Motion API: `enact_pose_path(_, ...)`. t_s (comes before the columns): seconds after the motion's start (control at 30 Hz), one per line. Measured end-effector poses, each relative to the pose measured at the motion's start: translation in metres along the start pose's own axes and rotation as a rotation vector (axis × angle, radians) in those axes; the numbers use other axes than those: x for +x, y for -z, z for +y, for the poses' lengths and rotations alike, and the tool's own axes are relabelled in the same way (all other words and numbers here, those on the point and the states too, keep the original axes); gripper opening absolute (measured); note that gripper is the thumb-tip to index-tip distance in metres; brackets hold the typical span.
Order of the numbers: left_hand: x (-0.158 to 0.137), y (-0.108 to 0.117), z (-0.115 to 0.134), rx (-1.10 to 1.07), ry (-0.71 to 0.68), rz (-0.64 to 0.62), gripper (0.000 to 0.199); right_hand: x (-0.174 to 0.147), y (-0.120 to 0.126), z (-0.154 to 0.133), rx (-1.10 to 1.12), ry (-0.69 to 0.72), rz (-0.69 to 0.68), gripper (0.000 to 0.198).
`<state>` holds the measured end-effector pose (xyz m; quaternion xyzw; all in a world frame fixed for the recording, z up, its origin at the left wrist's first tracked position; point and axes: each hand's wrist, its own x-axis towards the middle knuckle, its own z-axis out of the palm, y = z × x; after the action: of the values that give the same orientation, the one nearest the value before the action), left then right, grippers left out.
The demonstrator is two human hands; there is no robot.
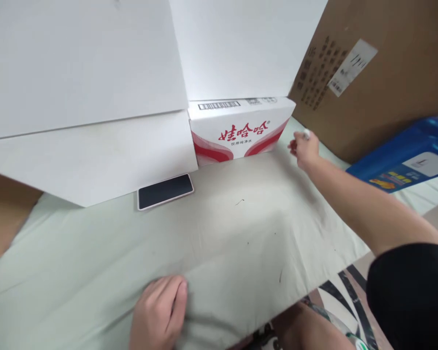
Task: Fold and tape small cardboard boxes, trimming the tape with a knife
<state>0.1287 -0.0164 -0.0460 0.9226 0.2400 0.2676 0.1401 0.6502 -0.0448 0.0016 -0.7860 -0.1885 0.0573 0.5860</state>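
Note:
My left hand rests on the pale green cloth near its front edge, fingers curled into a loose fist with nothing showing in them. Farther out to the right, my right hand is held over the cloth, just beside the right end of a white and red box with Chinese lettering. Its fingers are closed around a small white object, of which only the tip shows; I cannot tell its kind. A phone with a dark screen lies face up left of the box.
Large white panels stand behind and left of the phone. At the right is a big brown carton with a paper label, and a blue plastic container lies in front of it. Part of another brown box shows at the left.

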Motion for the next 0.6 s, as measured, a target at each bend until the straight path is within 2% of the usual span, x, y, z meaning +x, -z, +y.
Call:
enact_pose_path(0.07, -0.001, -0.001, 0.003, -0.01, 0.051, -0.02, 0.037, -0.051, 0.008, -0.008, -0.012, -0.036, -0.126, 0.033)
enact_pose_path(0.2, -0.005, 0.007, 0.012, -0.142, 0.177, -0.048, 0.043, -0.141, 0.013, -0.036, -0.105, -0.004, -0.518, 0.046)
enact_pose_path(0.33, -0.016, 0.032, 0.021, -0.348, 0.288, -0.011, 0.044, -0.21, -0.008, -0.086, -0.234, 0.099, -0.917, 0.051)
enact_pose_path(0.4, -0.024, 0.047, 0.02, -0.422, 0.34, 0.065, 0.044, -0.242, -0.033, -0.114, -0.302, 0.172, -1.072, 0.054)
enact_pose_path(0.47, -0.032, 0.06, 0.015, -0.491, 0.402, 0.143, 0.043, -0.275, -0.067, -0.142, -0.354, 0.319, -1.187, 0.057)
enact_pose_path(0.53, -0.038, 0.071, 0.006, -0.523, 0.453, 0.201, 0.042, -0.308, -0.112, -0.168, -0.349, 0.535, -1.24, 0.054)
enact_pose_path(0.6, -0.043, 0.079, -0.003, -0.532, 0.49, 0.241, 0.041, -0.342, -0.167, -0.193, -0.295, 0.711, -1.262, 0.049)
